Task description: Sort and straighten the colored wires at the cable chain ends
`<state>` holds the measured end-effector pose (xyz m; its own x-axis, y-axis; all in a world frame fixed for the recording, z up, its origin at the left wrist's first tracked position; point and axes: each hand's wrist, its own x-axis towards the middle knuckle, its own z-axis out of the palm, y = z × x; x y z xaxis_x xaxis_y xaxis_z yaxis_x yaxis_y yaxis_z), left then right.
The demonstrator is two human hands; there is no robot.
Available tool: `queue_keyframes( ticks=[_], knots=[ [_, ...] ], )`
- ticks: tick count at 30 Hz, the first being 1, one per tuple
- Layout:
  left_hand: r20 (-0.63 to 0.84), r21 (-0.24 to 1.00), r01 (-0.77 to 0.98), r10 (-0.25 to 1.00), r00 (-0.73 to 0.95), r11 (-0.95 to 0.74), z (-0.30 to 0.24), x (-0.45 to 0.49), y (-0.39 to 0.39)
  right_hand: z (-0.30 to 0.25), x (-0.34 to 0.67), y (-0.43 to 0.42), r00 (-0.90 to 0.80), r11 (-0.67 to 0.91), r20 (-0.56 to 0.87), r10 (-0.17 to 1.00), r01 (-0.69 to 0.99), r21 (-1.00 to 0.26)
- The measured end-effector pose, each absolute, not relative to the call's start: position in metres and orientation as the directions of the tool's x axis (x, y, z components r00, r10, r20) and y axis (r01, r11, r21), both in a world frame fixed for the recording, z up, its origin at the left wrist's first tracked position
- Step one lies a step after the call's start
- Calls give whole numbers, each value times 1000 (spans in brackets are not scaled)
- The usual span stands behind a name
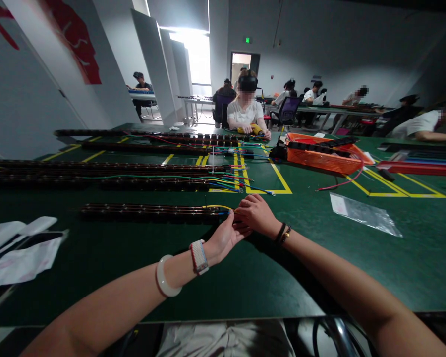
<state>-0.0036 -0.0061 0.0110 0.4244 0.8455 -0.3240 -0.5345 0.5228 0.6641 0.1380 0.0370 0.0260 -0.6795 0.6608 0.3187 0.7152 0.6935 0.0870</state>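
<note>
A long dark terminal strip (148,212) lies across the green table (319,248) in front of me. At its right end a yellow wire (217,207) loops out beside a blue one. My left hand (223,240) and my right hand (255,214) meet at that end, fingers pinched together on the wire ends. The left wrist wears a white bangle and a woven band, and two thin bracelets circle the right wrist. The fingertips themselves are partly hidden by each other.
More long dark strips (104,168) with coloured wires lie farther back. An orange basket (325,154) of black parts stands at the back right. A clear plastic bag (364,213) lies right, white sheets (18,253) left. A person (247,111) works opposite; others sit behind.
</note>
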Motion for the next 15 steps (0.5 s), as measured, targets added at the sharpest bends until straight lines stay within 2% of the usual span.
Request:
queue_keyframes(
  ticks=[4, 7, 11, 15],
  knots=[
    [-311, 647, -609, 888, 340, 459, 9, -1, -6, 27, 134, 31, -790, 715, 274, 548, 612, 338],
    [-288, 643, -636, 904, 317, 428, 9, -1, -6, 27, 133, 29, -846, 737, 244, 474, 533, 415],
    [-274, 635, -646, 905, 324, 424, 8, -2, -5, 28, 134, 27, -865, 767, 218, 453, 502, 400],
    [-255, 640, -647, 909, 331, 415, 8, -4, -3, 26, 139, 23, -826, 779, 274, 492, 558, 286]
  ],
)
